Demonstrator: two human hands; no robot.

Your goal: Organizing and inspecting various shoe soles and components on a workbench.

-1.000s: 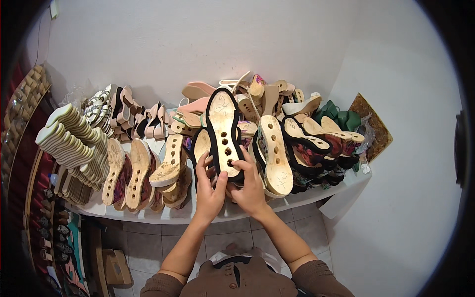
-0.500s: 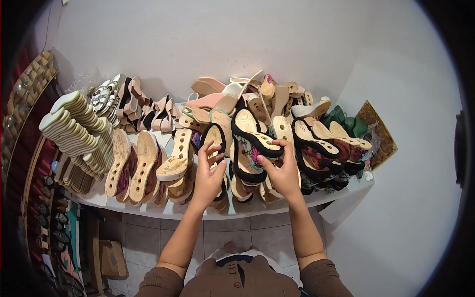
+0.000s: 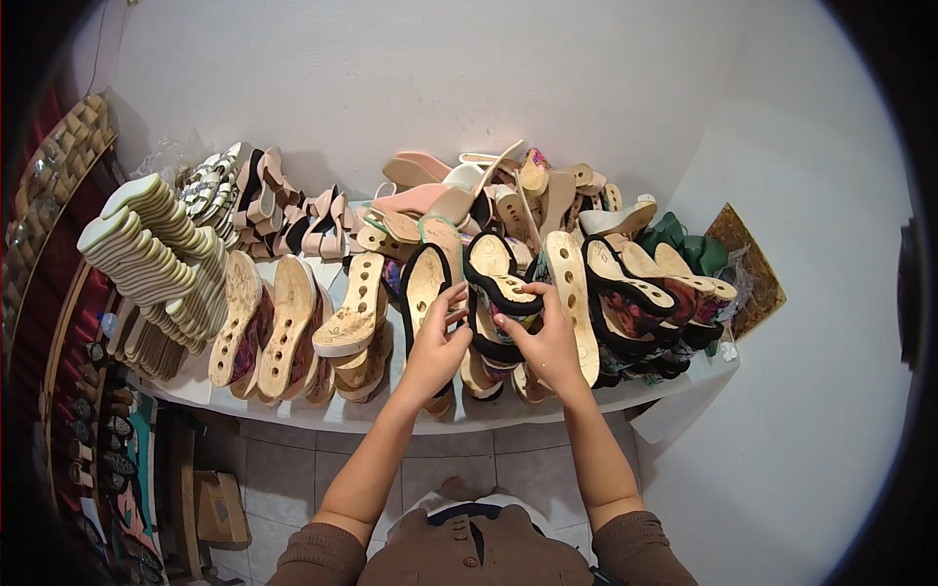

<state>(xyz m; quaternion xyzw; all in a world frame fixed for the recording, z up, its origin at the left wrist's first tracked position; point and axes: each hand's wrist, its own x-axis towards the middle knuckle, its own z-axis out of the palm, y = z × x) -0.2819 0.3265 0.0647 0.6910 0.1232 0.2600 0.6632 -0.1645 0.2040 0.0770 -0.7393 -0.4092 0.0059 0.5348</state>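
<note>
My right hand (image 3: 550, 344) has its thumb and fingers around the near end of a wedge shoe sole (image 3: 491, 256) with black trim, a floral side and a bare wooden top. It sits over another black-edged sole in the middle of the table. My left hand (image 3: 437, 354) is just left of it, fingers apart and holding nothing, in front of a second black-trimmed sole (image 3: 424, 283). A pale wooden sole (image 3: 572, 303) with a row of holes stands beside my right hand. What lies under my fingers is partly hidden.
More black-trimmed wedges (image 3: 635, 293) are stacked on the right and bare wooden soles (image 3: 234, 317) on the left. White sole pieces (image 3: 147, 254) are piled at the far left. Pink sandals (image 3: 410, 195) lie at the back. A white wall (image 3: 821, 293) closes off the right side.
My left hand has moved right, toward the wedge sole. The wedge sole in my right hand has shifted slightly right and nearer to me.
</note>
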